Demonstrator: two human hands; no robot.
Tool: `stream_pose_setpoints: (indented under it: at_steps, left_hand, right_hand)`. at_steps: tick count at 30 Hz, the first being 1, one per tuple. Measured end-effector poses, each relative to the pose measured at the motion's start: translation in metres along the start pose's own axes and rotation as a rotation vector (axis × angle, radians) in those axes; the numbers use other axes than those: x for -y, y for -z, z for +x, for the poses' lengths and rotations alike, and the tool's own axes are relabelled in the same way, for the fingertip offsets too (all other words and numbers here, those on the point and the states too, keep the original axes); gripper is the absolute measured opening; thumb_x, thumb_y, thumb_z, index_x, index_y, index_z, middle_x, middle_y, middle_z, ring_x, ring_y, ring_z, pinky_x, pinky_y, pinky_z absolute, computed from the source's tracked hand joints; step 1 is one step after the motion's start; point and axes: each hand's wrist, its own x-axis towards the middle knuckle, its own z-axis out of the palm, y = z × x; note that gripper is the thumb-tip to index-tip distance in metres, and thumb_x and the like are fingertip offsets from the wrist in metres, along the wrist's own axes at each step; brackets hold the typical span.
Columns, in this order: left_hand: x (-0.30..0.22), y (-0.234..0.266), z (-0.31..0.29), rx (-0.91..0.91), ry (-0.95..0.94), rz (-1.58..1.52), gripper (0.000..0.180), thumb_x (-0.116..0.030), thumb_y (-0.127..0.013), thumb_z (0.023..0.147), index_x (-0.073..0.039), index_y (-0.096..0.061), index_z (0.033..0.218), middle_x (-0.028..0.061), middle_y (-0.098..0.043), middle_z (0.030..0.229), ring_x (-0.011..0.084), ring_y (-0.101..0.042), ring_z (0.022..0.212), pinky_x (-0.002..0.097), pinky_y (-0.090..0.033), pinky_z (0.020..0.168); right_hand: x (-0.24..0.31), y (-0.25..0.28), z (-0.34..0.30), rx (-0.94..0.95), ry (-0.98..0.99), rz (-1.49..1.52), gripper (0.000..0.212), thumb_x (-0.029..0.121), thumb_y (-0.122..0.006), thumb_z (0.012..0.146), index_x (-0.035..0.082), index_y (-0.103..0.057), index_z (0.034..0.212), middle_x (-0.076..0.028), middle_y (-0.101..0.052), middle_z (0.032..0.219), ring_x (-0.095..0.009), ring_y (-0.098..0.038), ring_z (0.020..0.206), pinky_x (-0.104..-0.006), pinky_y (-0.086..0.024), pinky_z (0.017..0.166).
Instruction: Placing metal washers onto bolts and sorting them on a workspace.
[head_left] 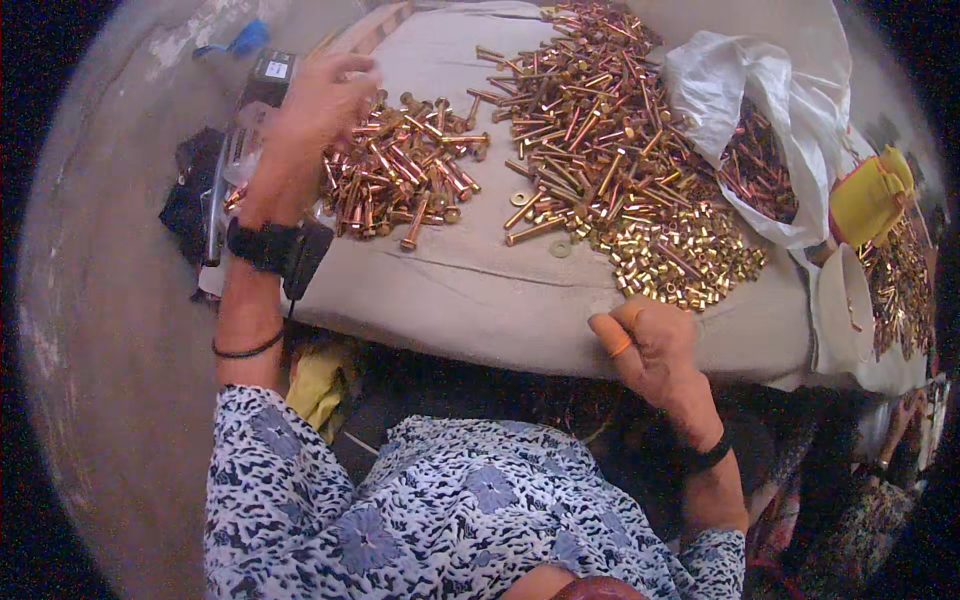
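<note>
Reaches with the left hand point(335, 95) to the far left edge of a smaller pile of copper-coloured hex-headed bolts point(410, 175); cannot tell the width of that grip or its contents (too blurred about the fingers). Curls the right hand point(650, 345) into a loose fist at the near edge of the cloth-covered table point(440, 300), just beside a heap of short gold-coloured sleeves point(685, 255); cannot tell of anything tucked inside. Wears orange finger covers point(620, 347) on that hand, and a dark wristband point(708, 452) below it. Wears a broader dark strap point(262, 245) on the left wrist, with a thin bracelet point(248, 350) nearer the elbow.

Faces, beyond the gold sleeves and running into them, a much larger heap of long bolts point(590, 110), pointing every way. Has a flat washer point(519, 199) on the cloth between the two bolt piles. Has, to the right, an open white plastic bag point(705, 70) with more bolts in it, then a yellow pouch point(868, 205) and another heap of metal parts point(895, 285). Has, near the left hand, a dark box point(275, 68) with a white label, and farther off a blue scrap point(247, 38).
</note>
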Motion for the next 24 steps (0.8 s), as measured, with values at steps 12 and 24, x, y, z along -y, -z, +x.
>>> stream_pose_setpoints:
  at_steps: [12,24]
  left_hand:
    - [0.007,-0.102,0.112,0.496,-0.22,0.955,0.032,-0.029,-0.058,0.069,-0.001,-0.064,0.084,0.0199,-0.062,0.089,0.0344,-0.059,0.084,0.0408,-0.047,0.074]
    - [0.051,-0.148,0.121,0.639,-0.022,0.98,0.029,-0.016,-0.054,0.065,0.004,-0.063,0.085,0.0219,-0.062,0.085,0.0354,-0.061,0.08,0.0413,-0.048,0.069]
  right_hand:
    - [0.003,0.004,0.01,0.048,0.059,-0.028,0.015,0.012,-0.068,0.069,0.006,-0.055,0.064,-0.008,-0.046,0.055,-0.026,-0.048,0.047,-0.0368,-0.037,0.042]
    - [-0.004,0.003,0.019,0.104,0.055,-0.01,0.024,0.015,-0.068,0.069,0.007,-0.049,0.058,-0.007,-0.042,0.053,-0.025,-0.047,0.046,-0.0356,-0.038,0.042]
